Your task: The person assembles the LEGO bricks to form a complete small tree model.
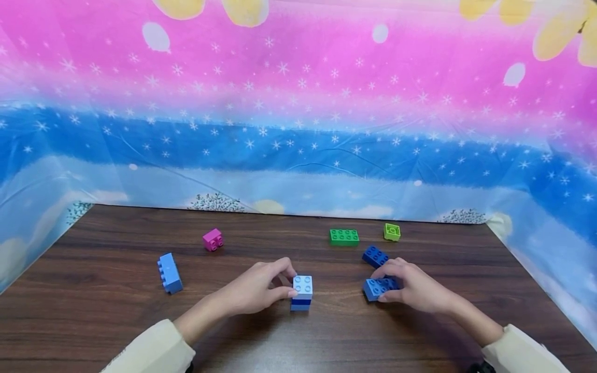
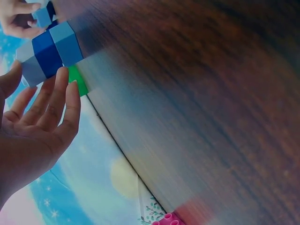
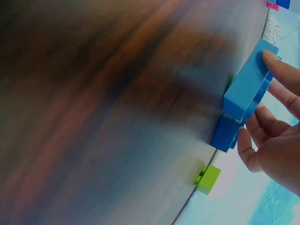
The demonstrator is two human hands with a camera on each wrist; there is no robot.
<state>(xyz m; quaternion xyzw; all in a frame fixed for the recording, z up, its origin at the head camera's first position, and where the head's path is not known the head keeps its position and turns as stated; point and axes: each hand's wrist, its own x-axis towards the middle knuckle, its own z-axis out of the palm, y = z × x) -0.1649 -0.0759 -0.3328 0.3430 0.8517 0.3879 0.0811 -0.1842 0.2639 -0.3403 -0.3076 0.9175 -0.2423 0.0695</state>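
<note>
My left hand [image 1: 261, 287] pinches the upper part of a small upright stack of bricks [image 1: 302, 292] on the table. The stack has a pale blue top brick with studs up, a dark blue middle and a light blue bottom; its layers show side by side in the left wrist view, where the left hand [image 2: 42, 126] has its thumb on the pale one. To the right, my right hand [image 1: 415, 285] holds a blue building brick [image 1: 373, 290] between thumb and fingers, studs up. A dark blue brick [image 1: 374, 256] lies just behind it, close to the fingers.
At the back right lie a green brick [image 1: 344, 237] and a lime brick [image 1: 392, 232], the lime one with its hollow side showing. On the left are a pink brick [image 1: 213, 240] and a light blue brick [image 1: 170, 273] on its side. A patterned cloth [image 1: 298, 155] stands behind the table.
</note>
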